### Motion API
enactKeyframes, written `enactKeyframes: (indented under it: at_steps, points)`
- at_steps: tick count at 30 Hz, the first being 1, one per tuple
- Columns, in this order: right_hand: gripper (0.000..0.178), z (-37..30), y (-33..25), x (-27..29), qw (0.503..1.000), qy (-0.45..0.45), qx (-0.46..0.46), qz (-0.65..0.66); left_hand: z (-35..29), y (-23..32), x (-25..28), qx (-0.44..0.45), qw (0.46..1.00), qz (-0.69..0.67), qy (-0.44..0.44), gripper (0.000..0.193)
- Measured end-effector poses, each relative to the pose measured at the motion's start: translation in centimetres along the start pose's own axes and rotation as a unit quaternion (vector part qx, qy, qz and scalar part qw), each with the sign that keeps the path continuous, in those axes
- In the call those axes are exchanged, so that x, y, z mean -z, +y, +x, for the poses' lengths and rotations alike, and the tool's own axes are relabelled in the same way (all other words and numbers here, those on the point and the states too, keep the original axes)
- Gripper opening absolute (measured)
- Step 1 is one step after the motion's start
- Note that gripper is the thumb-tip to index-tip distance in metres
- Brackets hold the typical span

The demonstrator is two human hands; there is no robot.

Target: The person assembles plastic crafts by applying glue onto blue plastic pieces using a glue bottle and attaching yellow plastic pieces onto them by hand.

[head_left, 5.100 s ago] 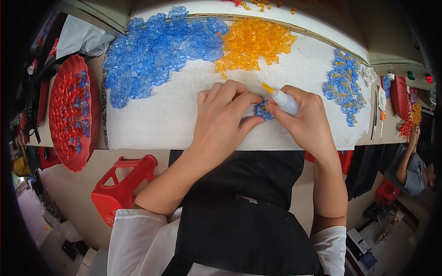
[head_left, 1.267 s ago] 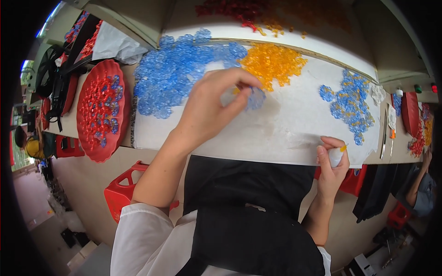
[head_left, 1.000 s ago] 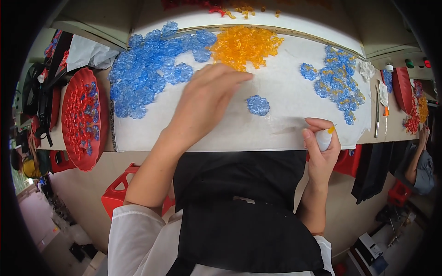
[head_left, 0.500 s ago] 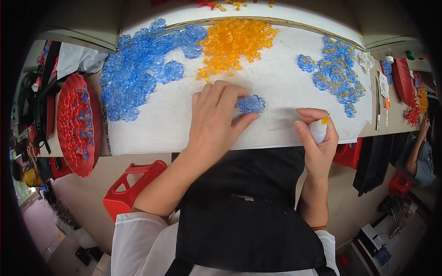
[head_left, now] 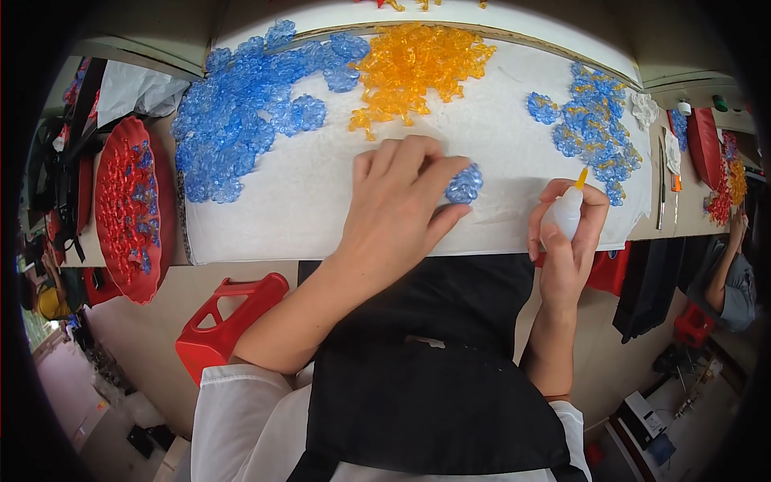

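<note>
Between the thumb and fingers of my left hand (head_left: 395,197) is a clear blue flower-shaped plastic piece (head_left: 464,185), held over the white-covered table near its front. My right hand (head_left: 572,233) is wrapped round a small white squeeze bottle (head_left: 565,210) with a yellow nozzle that points up. Beyond my left hand lies a heap of orange plastic pieces (head_left: 422,68). A large pile of blue flower pieces (head_left: 229,120) spreads to its left. At the right, blue flowers with orange pieces on them (head_left: 594,120) lie in a cluster.
A red scalloped tray (head_left: 165,257) of red and blue pieces stands at the left, above a red stool (head_left: 229,321). Right of the white sheet (head_left: 321,217) lie a crumpled white wad (head_left: 645,111) and a thin dark tool (head_left: 661,201). Another person (head_left: 731,281) sits far right.
My left hand has shifted right with the blue flower, which now tilts in my fingers. My right hand has turned the bottle so that its nozzle stands more upright.
</note>
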State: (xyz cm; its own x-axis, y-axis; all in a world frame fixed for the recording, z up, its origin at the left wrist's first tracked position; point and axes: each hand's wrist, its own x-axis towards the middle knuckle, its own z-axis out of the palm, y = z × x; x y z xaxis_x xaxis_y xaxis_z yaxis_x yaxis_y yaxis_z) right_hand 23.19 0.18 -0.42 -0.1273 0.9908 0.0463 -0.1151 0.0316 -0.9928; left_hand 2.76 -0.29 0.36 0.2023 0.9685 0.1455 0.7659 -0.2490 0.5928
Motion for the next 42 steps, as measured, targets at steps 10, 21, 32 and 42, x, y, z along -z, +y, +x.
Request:
enactKeyframes:
  at_steps: [10,21,32,42]
  points:
    - [0.037,-0.1,0.3,-0.6,0.999,0.03,0.016,-0.022,-0.1,-1.3,-0.4,0.006,0.997,-0.043,0.062,0.039]
    - [0.037,0.6,1.6,-0.9,0.988,0.071,0.136,-0.002,-0.1,-1.3,-0.7,0.014,0.997,-0.033,0.067,0.036]
    - [0.034,0.3,2.0,-0.5,0.989,0.068,0.132,-0.011,-0.1,-1.3,-0.8,0.014,0.997,-0.035,0.07,0.035]
    - [0.034,0.5,1.6,-0.7,0.978,0.038,0.166,-0.117,-0.1,-1.2,-0.8,0.004,0.997,-0.025,0.075,0.036]
